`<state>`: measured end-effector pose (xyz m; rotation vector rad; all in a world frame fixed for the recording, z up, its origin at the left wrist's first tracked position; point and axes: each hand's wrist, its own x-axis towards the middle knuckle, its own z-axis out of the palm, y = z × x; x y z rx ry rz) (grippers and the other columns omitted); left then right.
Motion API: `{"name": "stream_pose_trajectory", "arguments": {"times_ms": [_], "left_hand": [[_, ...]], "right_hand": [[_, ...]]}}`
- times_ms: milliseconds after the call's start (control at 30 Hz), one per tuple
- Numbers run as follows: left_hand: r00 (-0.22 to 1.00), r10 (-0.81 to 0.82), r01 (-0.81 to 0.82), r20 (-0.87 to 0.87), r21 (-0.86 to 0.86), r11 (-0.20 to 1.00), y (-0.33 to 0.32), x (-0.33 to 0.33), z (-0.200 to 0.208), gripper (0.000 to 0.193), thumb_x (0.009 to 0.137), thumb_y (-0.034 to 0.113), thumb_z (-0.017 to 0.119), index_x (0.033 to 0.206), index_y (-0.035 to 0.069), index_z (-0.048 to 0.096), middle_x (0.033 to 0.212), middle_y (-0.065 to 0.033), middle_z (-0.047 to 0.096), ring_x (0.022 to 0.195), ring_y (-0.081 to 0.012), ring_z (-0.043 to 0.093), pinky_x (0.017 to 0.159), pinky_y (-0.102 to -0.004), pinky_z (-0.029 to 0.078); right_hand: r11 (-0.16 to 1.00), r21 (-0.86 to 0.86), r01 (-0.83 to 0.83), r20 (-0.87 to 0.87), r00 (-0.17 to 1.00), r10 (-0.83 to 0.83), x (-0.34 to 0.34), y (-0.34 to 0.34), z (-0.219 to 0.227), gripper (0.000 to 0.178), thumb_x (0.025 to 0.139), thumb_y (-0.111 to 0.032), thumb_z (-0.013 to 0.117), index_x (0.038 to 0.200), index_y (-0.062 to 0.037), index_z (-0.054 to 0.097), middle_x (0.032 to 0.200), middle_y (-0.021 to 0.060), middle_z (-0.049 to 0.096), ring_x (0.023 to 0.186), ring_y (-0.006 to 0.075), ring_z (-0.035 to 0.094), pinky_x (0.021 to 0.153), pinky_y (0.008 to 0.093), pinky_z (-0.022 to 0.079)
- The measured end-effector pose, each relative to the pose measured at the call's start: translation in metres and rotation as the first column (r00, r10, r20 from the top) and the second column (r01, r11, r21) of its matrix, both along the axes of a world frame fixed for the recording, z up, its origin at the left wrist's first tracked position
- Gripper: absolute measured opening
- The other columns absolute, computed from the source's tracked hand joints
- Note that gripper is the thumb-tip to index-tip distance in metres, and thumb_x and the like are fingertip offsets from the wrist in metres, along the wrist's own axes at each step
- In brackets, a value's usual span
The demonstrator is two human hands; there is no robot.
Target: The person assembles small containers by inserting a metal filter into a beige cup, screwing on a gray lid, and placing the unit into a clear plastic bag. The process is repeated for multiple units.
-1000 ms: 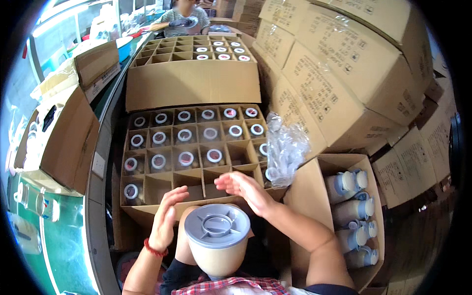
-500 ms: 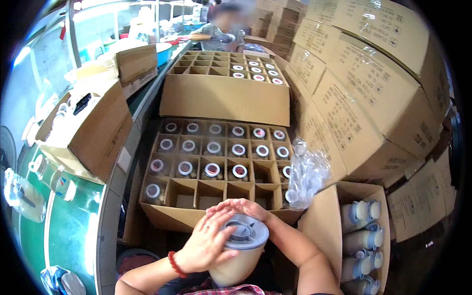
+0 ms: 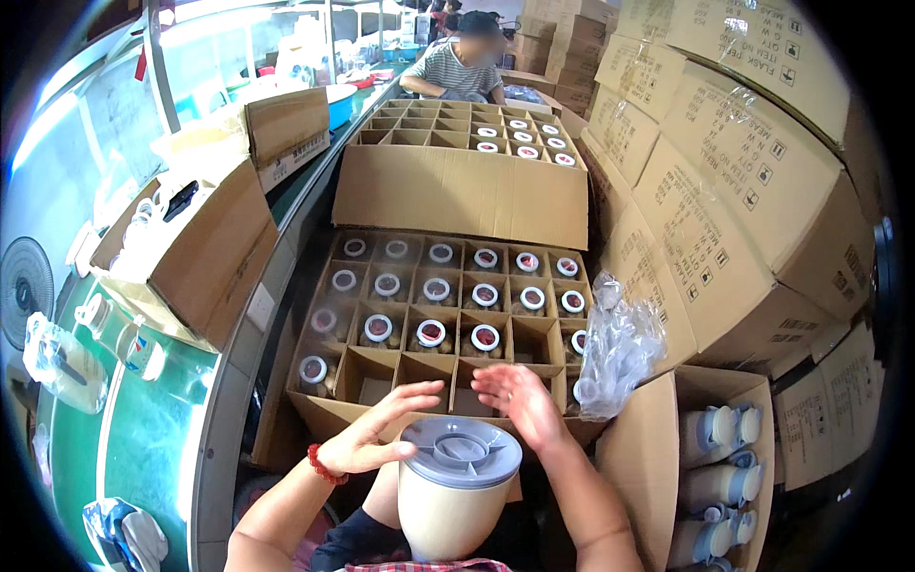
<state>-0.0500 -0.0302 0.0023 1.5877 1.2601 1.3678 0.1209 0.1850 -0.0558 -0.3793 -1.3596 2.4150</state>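
Upright in my lap stands a cream flask [image 3: 450, 522] with a round grey lid [image 3: 461, 452]. My left hand [image 3: 381, 428] is raised at the lid's left side, fingers stretched out and apart, the thumb close to the rim. On the far right side of the lid, my right hand [image 3: 520, 404] hovers with fingers spread, slightly blurred. Neither hand grips anything. Just beyond them sits a divided carton [image 3: 329, 414] holding many lidded jars [image 3: 430, 334] in its cells; several cells of the nearest row hold no jar.
A second divided carton [image 3: 457, 195] stands behind, and a person [image 3: 453, 71] is beyond it. Stacked cartons [image 3: 734, 181] rise on the right, above an open box of flasks [image 3: 720, 429]. Clear plastic bags [image 3: 620, 348] lie at the near carton's corner. Left is a green bench [image 3: 157, 458].
Both hands have come off the grey lid and spread apart, the right one moving right. The flask now stands more upright. The person beyond has shifted, and my view has turned slightly.
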Motion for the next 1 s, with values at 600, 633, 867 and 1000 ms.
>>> {"name": "stream_pose_trajectory", "arguments": {"times_ms": [600,633,867,1000], "left_hand": [[0.826,0.547,-0.543,-0.138,0.064,0.837,-0.011,-0.032,0.018,0.045,0.096,0.041,0.055,0.104,-0.003,0.058,0.077,-0.0114,0.064,0.062,-0.0189,0.064,0.052,-0.029,0.048],[0.799,0.601,-0.591,-0.032,0.141,0.794,-0.009,-0.036,0.009,0.049,0.101,0.042,0.046,0.111,-0.005,0.057,0.076,-0.0051,0.065,0.056,-0.0106,0.062,0.043,-0.0202,0.046],[0.717,0.536,-0.581,0.446,-0.043,0.813,-0.042,-0.018,0.026,0.048,0.103,0.039,0.041,0.126,-0.002,0.051,0.097,-0.0089,0.066,0.077,-0.0141,0.068,0.052,-0.0249,0.058],[0.673,0.638,-0.675,0.374,-0.04,0.736,-0.054,-0.007,0.027,0.035,0.102,0.029,0.05,0.118,-0.002,0.054,0.09,-0.0052,0.063,0.073,-0.0087,0.064,0.054,-0.0235,0.056]], "right_hand": [[0.994,0.063,0.094,-0.077,0.993,-0.089,-0.083,-0.026,0.049,0.041,0.102,-0.037,0.038,0.111,-0.0027,0.058,0.108,0.0106,0.063,0.103,0.0205,0.059,0.094,0.0359,0.047],[0.953,0.207,0.222,-0.14,0.971,-0.196,-0.081,-0.025,0.062,0.036,0.101,-0.033,0.04,0.111,-0.003,0.058,0.113,0.0109,0.061,0.109,0.02,0.057,0.095,0.0356,0.046],[-0.728,0.627,0.276,-0.127,0.959,0.254,-0.069,-0.084,0.16,0.058,0.078,-0.02,0.068,0.133,-0.0173,0.05,0.145,0.0098,0.044,0.135,0.0301,0.04,0.107,0.0438,0.037],[-0.69,0.722,0.05,-0.11,0.993,-0.044,-0.09,-0.099,0.164,0.049,0.083,-0.041,0.068,0.119,-0.0093,0.06,0.107,0.0132,0.066,0.09,0.0296,0.067,0.075,0.0385,0.055]]}}
